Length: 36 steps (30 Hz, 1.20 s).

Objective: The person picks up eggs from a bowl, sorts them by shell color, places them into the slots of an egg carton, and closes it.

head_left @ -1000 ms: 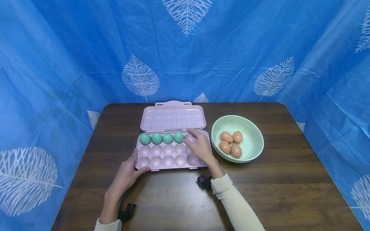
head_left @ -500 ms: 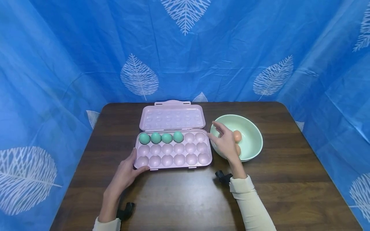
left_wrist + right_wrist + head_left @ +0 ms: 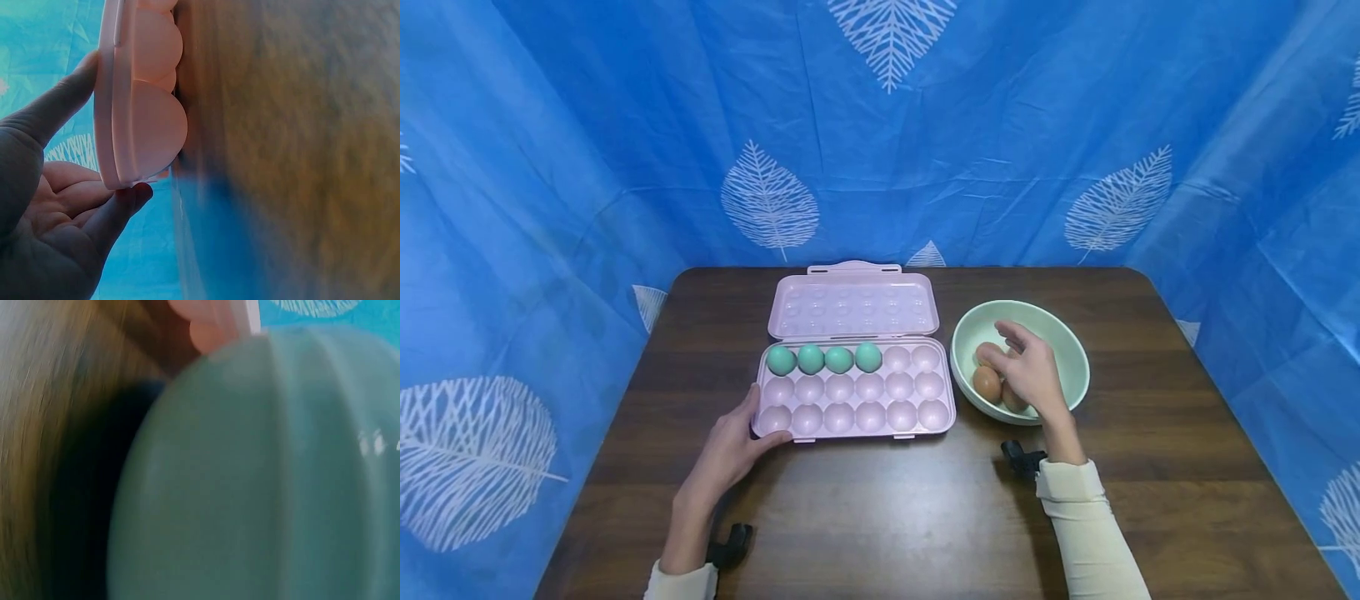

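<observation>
A pale pink egg box [image 3: 870,417] lies on the table with its lid folded back. Four-abreast green eggs, several in a row, fill the left of its rear row; one is a green egg [image 3: 868,357]. My left hand [image 3: 724,457] grips the box's near left corner, thumb and fingers on its rim [image 3: 105,125]. To the right stands a pale green bowl [image 3: 1067,379] holding several brown eggs, such as this brown egg [image 3: 987,384]. My right hand [image 3: 1036,375] is inside the bowl above the eggs, thumb and fingers apart, partly covering them. The right wrist view shows only the bowl's outside, not the hand.
The dark wooden table [image 3: 895,517] extends in front of the box and bowl. A blue curtain [image 3: 865,200] with white leaf prints hangs behind and at both sides. The raised lid [image 3: 853,304] lies behind the box, and the bowl's wall stands close to the box's right end.
My right hand has moved right from the rear row of the egg box, over the bowl's rim and in above the brown eggs. The left hand stays on the box corner.
</observation>
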Each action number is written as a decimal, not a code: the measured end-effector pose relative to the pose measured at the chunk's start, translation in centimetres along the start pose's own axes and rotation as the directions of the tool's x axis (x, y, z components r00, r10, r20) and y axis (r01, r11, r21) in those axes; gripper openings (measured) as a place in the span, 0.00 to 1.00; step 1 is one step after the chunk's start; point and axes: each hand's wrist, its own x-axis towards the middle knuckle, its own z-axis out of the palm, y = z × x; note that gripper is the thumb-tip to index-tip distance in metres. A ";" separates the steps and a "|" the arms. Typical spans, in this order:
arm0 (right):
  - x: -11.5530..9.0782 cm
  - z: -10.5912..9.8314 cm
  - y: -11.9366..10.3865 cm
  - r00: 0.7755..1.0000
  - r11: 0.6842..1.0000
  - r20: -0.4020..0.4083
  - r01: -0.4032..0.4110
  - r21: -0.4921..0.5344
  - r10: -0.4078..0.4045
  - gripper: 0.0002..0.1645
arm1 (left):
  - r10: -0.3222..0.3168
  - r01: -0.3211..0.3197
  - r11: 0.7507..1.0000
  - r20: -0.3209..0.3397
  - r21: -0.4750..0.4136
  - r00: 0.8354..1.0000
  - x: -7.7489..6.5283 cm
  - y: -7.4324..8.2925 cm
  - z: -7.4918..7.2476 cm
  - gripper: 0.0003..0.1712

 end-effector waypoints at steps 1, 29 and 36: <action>0.1 -0.1 0.2 1.000 1.000 0.010 -0.004 -0.006 0.004 0.32 | -0.003 0.003 1.000 0.000 -0.001 1.000 0.0 0.0 0.0 0.59; 1.4 1.1 1.6 0.981 0.925 0.195 0.075 -0.372 -0.001 0.25 | -0.036 0.036 0.999 0.007 -0.012 0.999 0.0 0.3 -0.4 0.59; 1.2 1.0 1.9 0.981 0.904 0.191 0.069 -0.421 0.014 0.24 | -0.027 0.027 1.000 0.018 0.008 0.999 0.0 0.4 -0.3 0.59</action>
